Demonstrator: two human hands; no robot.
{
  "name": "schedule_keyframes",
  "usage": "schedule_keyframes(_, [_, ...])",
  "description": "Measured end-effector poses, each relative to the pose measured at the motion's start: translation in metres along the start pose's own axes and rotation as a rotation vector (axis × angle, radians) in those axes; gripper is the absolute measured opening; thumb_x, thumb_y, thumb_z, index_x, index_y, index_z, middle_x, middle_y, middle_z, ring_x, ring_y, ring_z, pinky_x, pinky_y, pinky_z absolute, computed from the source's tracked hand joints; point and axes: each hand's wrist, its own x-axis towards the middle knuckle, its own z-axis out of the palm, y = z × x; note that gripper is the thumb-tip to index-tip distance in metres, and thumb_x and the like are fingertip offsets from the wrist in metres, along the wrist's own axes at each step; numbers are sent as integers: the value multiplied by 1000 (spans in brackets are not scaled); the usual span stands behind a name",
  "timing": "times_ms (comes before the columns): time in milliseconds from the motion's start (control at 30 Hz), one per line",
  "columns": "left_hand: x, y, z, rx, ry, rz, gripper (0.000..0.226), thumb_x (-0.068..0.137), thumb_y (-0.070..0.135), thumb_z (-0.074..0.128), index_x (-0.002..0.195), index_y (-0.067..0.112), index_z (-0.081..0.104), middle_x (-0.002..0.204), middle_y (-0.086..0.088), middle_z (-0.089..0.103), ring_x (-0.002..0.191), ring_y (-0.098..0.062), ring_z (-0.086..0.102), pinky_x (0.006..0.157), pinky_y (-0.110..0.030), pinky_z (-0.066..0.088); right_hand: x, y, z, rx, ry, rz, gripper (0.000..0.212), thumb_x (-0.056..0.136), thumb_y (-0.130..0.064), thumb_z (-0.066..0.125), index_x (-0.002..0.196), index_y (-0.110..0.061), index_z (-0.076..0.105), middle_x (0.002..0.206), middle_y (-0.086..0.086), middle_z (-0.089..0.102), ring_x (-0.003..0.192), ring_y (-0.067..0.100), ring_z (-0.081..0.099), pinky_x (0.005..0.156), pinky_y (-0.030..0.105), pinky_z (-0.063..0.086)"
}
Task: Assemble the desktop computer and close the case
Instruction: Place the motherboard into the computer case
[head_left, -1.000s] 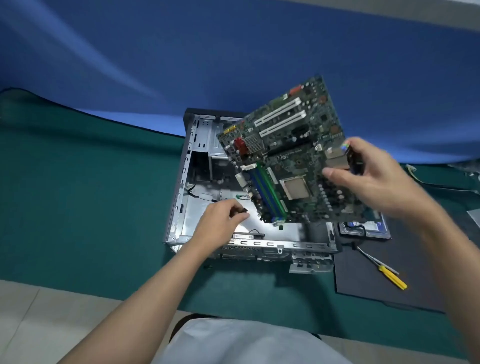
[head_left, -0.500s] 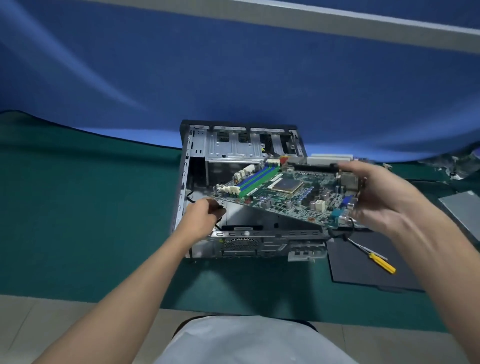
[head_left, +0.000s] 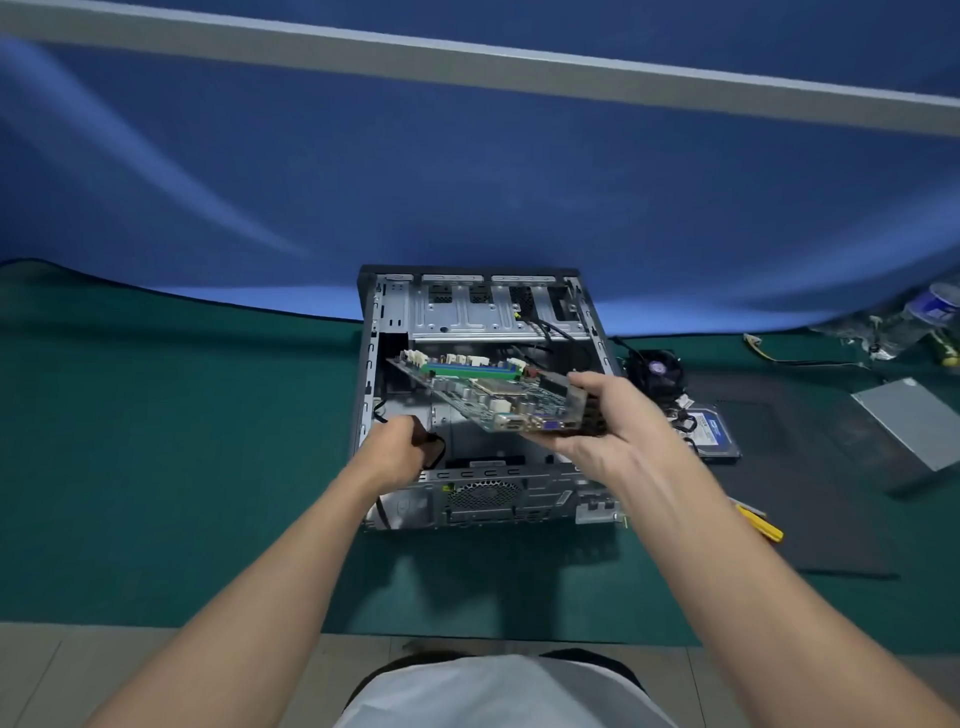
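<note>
Swung the board (head_left: 483, 389) down from nearly on edge a second ago to a shallow tilt now. Far left corner dipped inside the case (head_left: 470, 312), port side up at the near right. Looks like done with the lining-up and onto actually seating it. Not down on the tray yet though, and no screws in.

Right hand (head_left: 608, 423) on the port edge, fingers (head_left: 584, 379) clamped round it top and bottom, carrying the whole board solo.

Left hand (head_left: 395, 449) low at the case's near left corner, curled on a black cable (head_left: 439, 452), probably to hold it out of the landing zone. Can't see the fingertips from here, just the back of the hand.

Case open side up in the middle of the green mat (head_left: 182, 441), back end at the mat's far edge. Fan (head_left: 657, 366), drive (head_left: 714, 431) and screwdriver (head_left: 761, 525) parked off to its right. Worth watching that cable before dropping the board flat.
</note>
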Motion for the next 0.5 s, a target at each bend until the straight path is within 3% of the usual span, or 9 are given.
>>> schedule_keyframes(133, [0,-2,0,-19,-4,21,12,96,18,58,99,8,64,96,-10,66,82,-24,62,56,-28,43,23,11,10,69,21,-1,3,94,-3,49,96,-1,49,106,23,60,105,43,59,87,63,46])
schedule_keyframes(200, [0,-2,0,-52,13,26,11,96,20,61,91,10,63,90,-6,65,78,-21,61,56,-26,42,37,16,10,98,42,-2,6,94,-4,50,99,0,50,111,23,59,104,41,59,91,60,46])
schedule_keyframes(333, [1,-2,1,-61,38,19,22,95,19,62,74,19,53,71,3,58,61,-12,49,51,-23,36,60,29,13,105,120,-30,33,90,0,54,123,0,50,121,21,57,105,39,59,82,57,50])
schedule_keyframes(500, [3,-4,3,-37,54,-4,28,94,15,60,69,23,51,64,6,55,56,-9,45,46,-18,33,82,46,19,-7,303,-69,47,77,5,64,120,-3,46,123,19,55,113,37,54,97,60,43])
